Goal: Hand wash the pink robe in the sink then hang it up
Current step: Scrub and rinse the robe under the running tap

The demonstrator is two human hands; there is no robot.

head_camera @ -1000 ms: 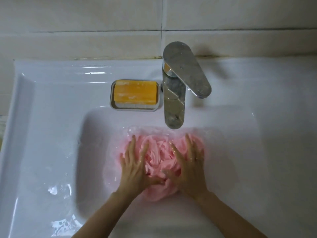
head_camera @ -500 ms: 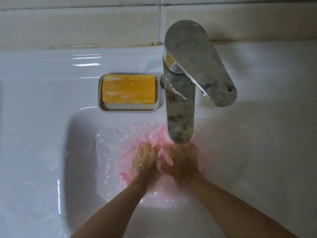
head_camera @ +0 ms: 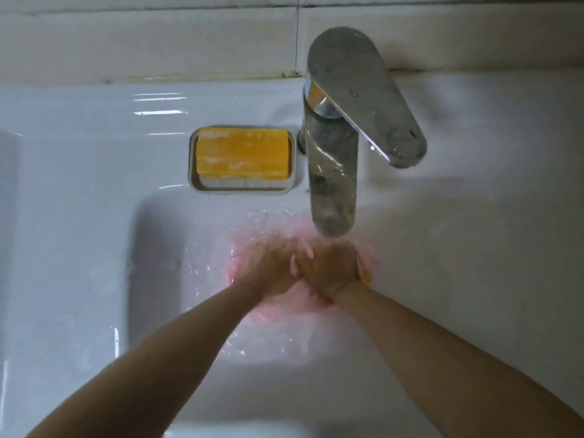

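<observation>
In the lower middle of the frame, the pink robe (head_camera: 284,308) lies bunched under rippling water in the basin of the white sink (head_camera: 94,248), just below the chrome faucet (head_camera: 331,184). The left grip (head_camera: 268,270) and right grip (head_camera: 331,270) press knuckle to knuckle, each curled tight around folds of the cloth, though blur softens the fingers. An orange soap bar (head_camera: 241,154) rests in its dish (head_camera: 193,165) at upper centre, left of the faucet.
</observation>
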